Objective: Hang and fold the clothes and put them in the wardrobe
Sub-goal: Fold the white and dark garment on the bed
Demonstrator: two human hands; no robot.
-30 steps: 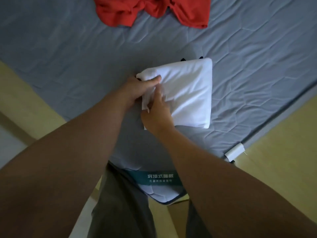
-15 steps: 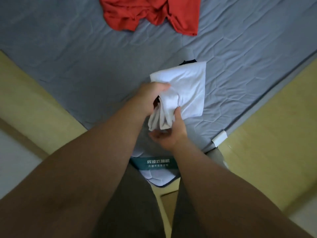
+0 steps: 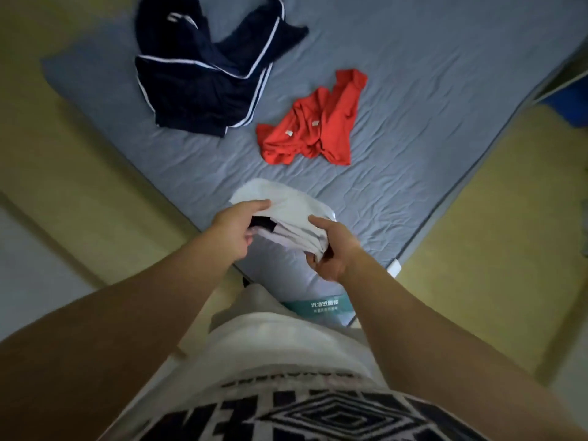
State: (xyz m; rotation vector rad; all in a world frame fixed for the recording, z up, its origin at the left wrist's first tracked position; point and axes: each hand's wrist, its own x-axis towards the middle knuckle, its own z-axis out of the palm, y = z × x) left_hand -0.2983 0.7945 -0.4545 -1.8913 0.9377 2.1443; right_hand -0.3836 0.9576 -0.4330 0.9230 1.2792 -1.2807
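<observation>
- Left hand (image 3: 237, 229) and right hand (image 3: 331, 249) grip the folded white garment (image 3: 286, 214) above the mattress (image 3: 413, 100).
- Red shirt (image 3: 315, 125) and navy garment (image 3: 203, 78) lie crumpled beyond.

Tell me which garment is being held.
The white garment, gripped by left hand and right hand; red garment and navy garment lie untouched on the mattress.

A teal label (image 3: 322, 306) on the mattress (image 3: 413, 128) corner reads "沉浸式睡眠" — the smaller line beneath is blurred. The shirt (image 3: 286, 354) lettering — unreadable.
</observation>
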